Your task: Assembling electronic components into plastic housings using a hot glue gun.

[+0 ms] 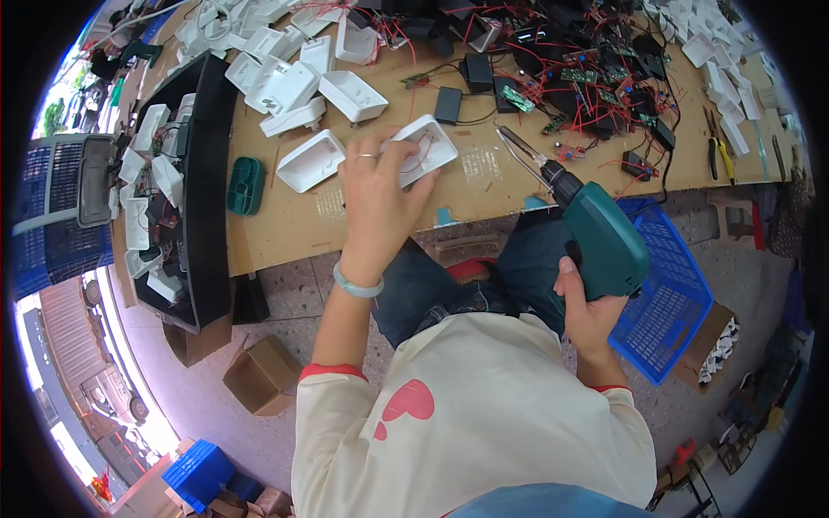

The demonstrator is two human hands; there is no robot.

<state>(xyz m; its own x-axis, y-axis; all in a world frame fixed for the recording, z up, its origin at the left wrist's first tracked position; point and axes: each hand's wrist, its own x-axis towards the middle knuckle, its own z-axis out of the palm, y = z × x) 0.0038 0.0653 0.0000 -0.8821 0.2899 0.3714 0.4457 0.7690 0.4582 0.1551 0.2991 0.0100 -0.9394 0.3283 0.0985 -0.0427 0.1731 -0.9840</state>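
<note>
So the left hand [376,194] has its grip on a white case [442,145], thumb at the near end and fingers over the left rim, a red wire showing inside. That case sits open side up on the brown worktop [289,237], with another open white case [304,166] lying just to its left. The right hand [594,321] has its grip wrapped round the handle of a green drill [609,237], long metal bit pointing away and over to the left. A green tray [246,185] sits further left, beside a big black bin [210,186] loaded with white cases. Far side's a messy heap of circuit boards and red wires [596,82], and yellow-handled pliers [723,160] lie off to the right.
</note>
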